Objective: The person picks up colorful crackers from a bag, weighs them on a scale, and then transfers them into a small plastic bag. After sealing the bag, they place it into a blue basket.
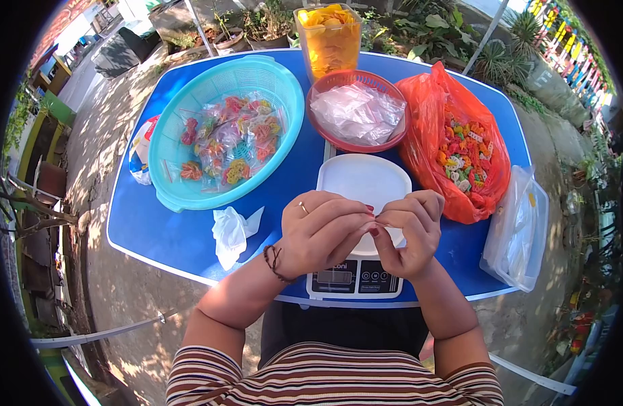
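The blue table [162, 233] spreads out below and around my hands. Well off to my left hand's far side sits the turquoise basin [166, 149]; near my right hand, just beyond it, slumps the orange-red bag [420, 88]. Right beneath both my hands is the white scale [362, 176], its display showing between my wrists. A clear plastic box [518, 230] lies out to the right of my right hand. Ahead of my fingertips, past the scale, are the red basket [345, 82] and, farther, a tub of yellow pieces [328, 47].

My left hand [328, 227] and right hand [416, 230] are curled in, fingertips pinched together and meeting; what they grip is too small to tell. White crumpled plastic [230, 237] lies left of my left wrist. Smaller are the basin's filled packets [233, 149], then the bag's colourful bits [466, 155], then my ring [303, 207].
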The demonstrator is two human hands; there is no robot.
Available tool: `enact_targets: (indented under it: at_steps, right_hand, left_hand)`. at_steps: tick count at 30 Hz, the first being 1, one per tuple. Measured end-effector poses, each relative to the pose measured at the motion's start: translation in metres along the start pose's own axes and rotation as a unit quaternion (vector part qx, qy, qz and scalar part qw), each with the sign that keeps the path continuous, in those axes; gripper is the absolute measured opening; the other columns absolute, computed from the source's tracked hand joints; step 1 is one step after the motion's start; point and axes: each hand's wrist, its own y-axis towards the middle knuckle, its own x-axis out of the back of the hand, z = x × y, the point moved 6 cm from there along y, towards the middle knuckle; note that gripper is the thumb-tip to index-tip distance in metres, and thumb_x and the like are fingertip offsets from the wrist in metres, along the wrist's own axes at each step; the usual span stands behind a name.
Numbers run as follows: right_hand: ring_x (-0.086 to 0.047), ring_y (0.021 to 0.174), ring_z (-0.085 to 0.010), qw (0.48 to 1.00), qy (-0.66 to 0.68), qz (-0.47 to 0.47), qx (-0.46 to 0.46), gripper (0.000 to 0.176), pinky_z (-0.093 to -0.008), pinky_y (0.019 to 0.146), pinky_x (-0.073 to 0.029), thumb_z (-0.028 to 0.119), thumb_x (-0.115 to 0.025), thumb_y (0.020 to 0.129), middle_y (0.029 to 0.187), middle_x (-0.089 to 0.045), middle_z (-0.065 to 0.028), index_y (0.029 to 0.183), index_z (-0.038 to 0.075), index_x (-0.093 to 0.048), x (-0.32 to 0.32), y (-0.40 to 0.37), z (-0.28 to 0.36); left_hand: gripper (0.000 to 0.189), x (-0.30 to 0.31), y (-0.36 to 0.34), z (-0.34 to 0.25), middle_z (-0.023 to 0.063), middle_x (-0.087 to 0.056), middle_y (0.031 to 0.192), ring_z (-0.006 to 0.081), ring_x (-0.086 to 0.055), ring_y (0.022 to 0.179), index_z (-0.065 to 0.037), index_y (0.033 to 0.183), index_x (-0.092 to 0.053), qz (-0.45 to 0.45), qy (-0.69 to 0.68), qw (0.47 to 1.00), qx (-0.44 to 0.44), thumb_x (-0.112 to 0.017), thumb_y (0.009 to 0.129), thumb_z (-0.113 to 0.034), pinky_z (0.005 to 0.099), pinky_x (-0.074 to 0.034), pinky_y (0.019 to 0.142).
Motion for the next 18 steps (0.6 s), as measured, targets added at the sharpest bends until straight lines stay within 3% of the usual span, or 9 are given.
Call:
enact_targets:
  at_steps: [8,11,14,17,18]
  right_hand:
    - [-0.055,0.081,-0.0227,0.991,0.115,0.017,-0.07,0.011,-0.0357,0.079,-0.037,0.008,-0.074,0.083,0.082,-0.066,-0.0053,0.08,0.007,-0.063,-0.001,-0.005,-0.01]
    - [-0.055,0.08,-0.0219,0.965,0.218,-0.017,-0.148,0.011,-0.0343,0.077,-0.042,0.007,-0.073,0.086,0.084,-0.066,-0.0086,0.081,0.005,-0.063,-0.003,-0.011,-0.023]
    - [-0.057,0.083,-0.0191,0.929,0.278,-0.039,-0.241,0.011,-0.0327,0.078,-0.045,0.008,-0.07,0.09,0.09,-0.067,-0.0098,0.096,0.002,-0.063,-0.007,-0.023,-0.04]
    - [-0.061,0.087,-0.0151,0.94,0.264,-0.036,-0.211,0.032,-0.0306,0.08,-0.048,0.005,-0.067,0.093,0.096,-0.066,-0.0095,0.121,0.0,-0.051,-0.009,-0.01,-0.033]
    - [-0.062,0.088,-0.0149,0.922,0.309,-0.029,-0.232,0.04,-0.0299,0.081,-0.049,0.003,-0.067,0.093,0.097,-0.066,-0.0105,0.127,0.001,-0.045,-0.014,-0.011,-0.032]
  left_hand:
    - [0.022,-0.001,0.002,0.013,0.0099,-0.072,0.095,0.0211,-0.069,0.079,-0.005,0.099,-0.07,0.042,-0.072,0.996,0.021,-0.076,0.078,-0.004,0.0301,-0.051,0.066]
    - [0.035,-0.001,0.004,0.017,0.0105,-0.07,0.1,0.024,-0.068,0.077,-0.007,0.112,-0.068,0.071,-0.075,0.992,0.07,-0.075,0.077,-0.006,0.0322,-0.053,0.068]
    - [0.045,-0.01,-0.008,0.026,0.0121,-0.068,0.101,0.0199,-0.068,0.079,-0.004,0.125,-0.061,0.072,-0.131,0.975,0.165,-0.075,0.082,-0.004,0.0297,-0.053,0.068]
    - [0.046,-0.021,-0.021,0.036,0.0113,-0.068,0.107,0.0129,-0.067,0.091,0.0,0.131,-0.052,0.018,-0.271,0.919,0.286,-0.074,0.09,-0.006,0.0262,-0.054,0.076]
    - [0.049,-0.022,-0.022,0.039,0.0115,-0.067,0.109,0.0126,-0.067,0.092,0.0,0.132,-0.05,0.009,-0.292,0.906,0.306,-0.075,0.091,-0.006,0.0263,-0.055,0.077]
